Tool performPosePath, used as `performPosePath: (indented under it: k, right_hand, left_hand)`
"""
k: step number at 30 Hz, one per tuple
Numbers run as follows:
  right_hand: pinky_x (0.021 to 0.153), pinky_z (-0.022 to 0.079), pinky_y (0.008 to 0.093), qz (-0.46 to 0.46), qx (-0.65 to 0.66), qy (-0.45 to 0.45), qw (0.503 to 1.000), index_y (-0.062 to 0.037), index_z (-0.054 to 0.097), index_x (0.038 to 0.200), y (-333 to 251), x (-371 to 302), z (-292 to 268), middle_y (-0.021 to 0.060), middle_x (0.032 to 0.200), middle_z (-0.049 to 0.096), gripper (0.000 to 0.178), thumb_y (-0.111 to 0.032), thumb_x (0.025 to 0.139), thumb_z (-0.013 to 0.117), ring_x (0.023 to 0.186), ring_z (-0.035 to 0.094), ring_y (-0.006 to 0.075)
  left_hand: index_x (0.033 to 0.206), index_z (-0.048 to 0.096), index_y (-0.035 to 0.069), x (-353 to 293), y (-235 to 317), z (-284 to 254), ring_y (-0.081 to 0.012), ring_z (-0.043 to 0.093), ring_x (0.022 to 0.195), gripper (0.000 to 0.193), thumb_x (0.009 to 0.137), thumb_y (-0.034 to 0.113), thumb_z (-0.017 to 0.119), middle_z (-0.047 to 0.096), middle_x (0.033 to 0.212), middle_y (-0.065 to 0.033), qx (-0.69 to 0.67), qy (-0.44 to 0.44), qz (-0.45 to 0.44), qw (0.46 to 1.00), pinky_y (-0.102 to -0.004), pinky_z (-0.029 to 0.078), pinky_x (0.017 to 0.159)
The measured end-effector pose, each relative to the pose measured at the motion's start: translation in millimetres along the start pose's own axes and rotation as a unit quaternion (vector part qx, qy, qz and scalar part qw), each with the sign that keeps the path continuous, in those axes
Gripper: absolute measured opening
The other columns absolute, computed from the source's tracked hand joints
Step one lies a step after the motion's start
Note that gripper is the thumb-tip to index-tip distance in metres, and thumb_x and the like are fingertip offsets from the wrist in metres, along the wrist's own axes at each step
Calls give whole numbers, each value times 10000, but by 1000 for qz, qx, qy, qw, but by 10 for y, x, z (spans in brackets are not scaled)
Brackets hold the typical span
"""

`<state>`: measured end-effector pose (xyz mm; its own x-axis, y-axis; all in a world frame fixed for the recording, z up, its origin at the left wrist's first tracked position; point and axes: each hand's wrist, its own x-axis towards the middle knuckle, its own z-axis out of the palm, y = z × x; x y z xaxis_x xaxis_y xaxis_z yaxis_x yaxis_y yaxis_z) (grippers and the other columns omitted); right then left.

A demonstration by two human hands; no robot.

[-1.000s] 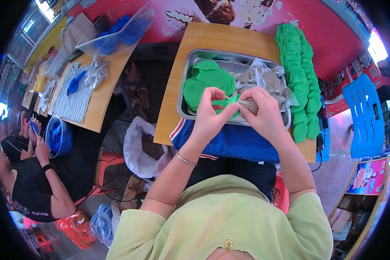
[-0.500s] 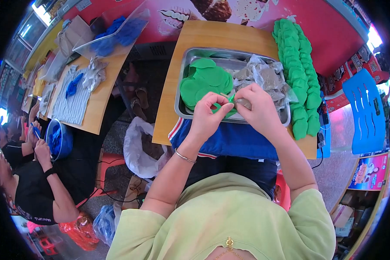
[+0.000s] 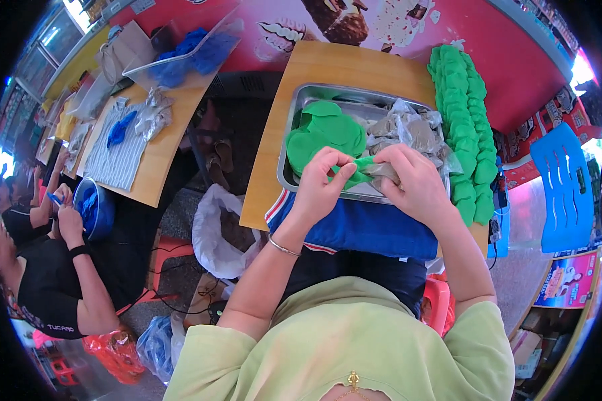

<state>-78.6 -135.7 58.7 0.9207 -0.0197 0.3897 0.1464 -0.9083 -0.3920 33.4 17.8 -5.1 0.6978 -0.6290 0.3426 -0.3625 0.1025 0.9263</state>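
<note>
Green piece [image 3: 362,167] pinched in left hand [image 3: 322,184], thumb against finger; right hand [image 3: 415,179] clamped on greyish bag [image 3: 384,172], both over near side of metal tray [image 3: 354,92]. Best done with light pinch, edge flat, bag steady. Around: green discs [image 3: 324,130] inside tray, wooden table [image 3: 341,63] beneath, blue cloth [image 3: 374,230] along near edge, green garland [image 3: 458,127] rightward, pink wall [image 3: 508,80] beyond, co-worker [image 3: 53,284] leftward.

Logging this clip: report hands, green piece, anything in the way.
Left hand pinching green piece. Right hand gripping brownish packet. Piece between hands, above tray. Nothing visibly blocking.
</note>
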Motion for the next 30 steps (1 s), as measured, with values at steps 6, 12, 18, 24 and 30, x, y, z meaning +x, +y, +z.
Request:
performPosePath:
  k: [6, 12, 18, 24, 30]
  right_hand:
    - [718, 485, 380, -33, 83, -35, 995, -69, 521, 975, -67, 39, -51, 119, 983, 516, 313, -17, 679, 607, 887, 565, 311]
    - [735, 480, 370, -61, 91, -79, 991, -73, 528, 975, -31, -15, 76, 121, 990, 519, 310, -29, 690, 642, 917, 556, 308]
    - [670, 474, 372, 28, 24, -38, 999, -80, 532, 951, -79, -27, 65, 129, 837, 555, 237, -152, 755, 642, 805, 586, 317]
    - [654, 459, 339, 31, 133, -51, 989, -45, 541, 931, 69, -38, 126, 118, 854, 563, 256, -124, 733, 684, 784, 581, 293]
    - [639, 465, 330, 29, 162, -61, 985, -32, 548, 927, 173, -62, 184, 120, 881, 559, 259, -48, 707, 684, 778, 577, 275]
  left_hand:
    - [863, 587, -11, 10, 56, -2, -192, 539, 689, 134, 858, 122, 574, 557, 815, -91, 30, -9, 21, 999, -281, 416, 598]
    - [886, 555, -15, 20, -10, -9, -192, 530, 660, 145, 884, 129, 535, 549, 745, -130, 27, -24, 18, 999, -300, 420, 582]
    - [881, 539, -4, -38, -10, 48, -152, 496, 598, 126, 895, 120, 522, 536, 701, -99, -1, -78, -49, 996, -284, 425, 555]
    - [870, 537, -2, -51, -23, 107, -84, 530, 643, 135, 899, 129, 529, 550, 728, -34, -40, -93, -104, 989, -235, 478, 501]
    - [910, 549, 13, -41, -144, 113, -52, 517, 730, 104, 893, 116, 552, 540, 817, 0, -117, -105, -151, 976, -210, 478, 596]
